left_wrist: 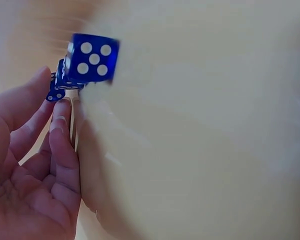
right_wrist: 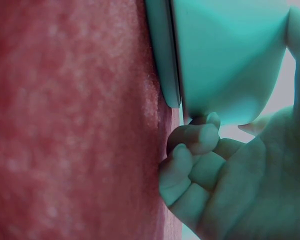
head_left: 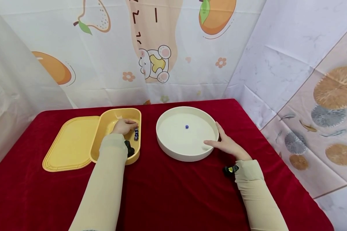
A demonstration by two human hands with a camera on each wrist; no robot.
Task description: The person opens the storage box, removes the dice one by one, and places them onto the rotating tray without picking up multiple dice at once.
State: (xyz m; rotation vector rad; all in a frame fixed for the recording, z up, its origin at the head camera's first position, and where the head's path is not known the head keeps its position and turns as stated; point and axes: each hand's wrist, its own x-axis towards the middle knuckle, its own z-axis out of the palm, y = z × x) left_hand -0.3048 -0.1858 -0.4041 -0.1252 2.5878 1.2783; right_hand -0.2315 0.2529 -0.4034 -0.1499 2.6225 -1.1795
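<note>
My left hand [head_left: 123,126] reaches into a yellow box [head_left: 103,128]. Its thumb and fingertips pinch the far end of a short row of blue dice [head_left: 136,136] along the box's right wall. In the left wrist view the nearest blue die [left_wrist: 94,58] shows five white dots, and the die at the fingertips is partly hidden. My right hand [head_left: 226,144] grips the right side of a round white tray [head_left: 169,150], thumb over the rim and other fingers against the outside. In the right wrist view several fingers [right_wrist: 190,140] curl by the tray's wall. One blue die [head_left: 187,127] lies inside the tray.
A yellow lid [head_left: 70,142] lies left of the box, partly under its edge. Red cloth [head_left: 173,192] covers the table. Printed curtains [head_left: 104,64] hang behind the table and at its right. Each wrist wears a black camera, the right one [head_left: 230,170] standing near the cloth.
</note>
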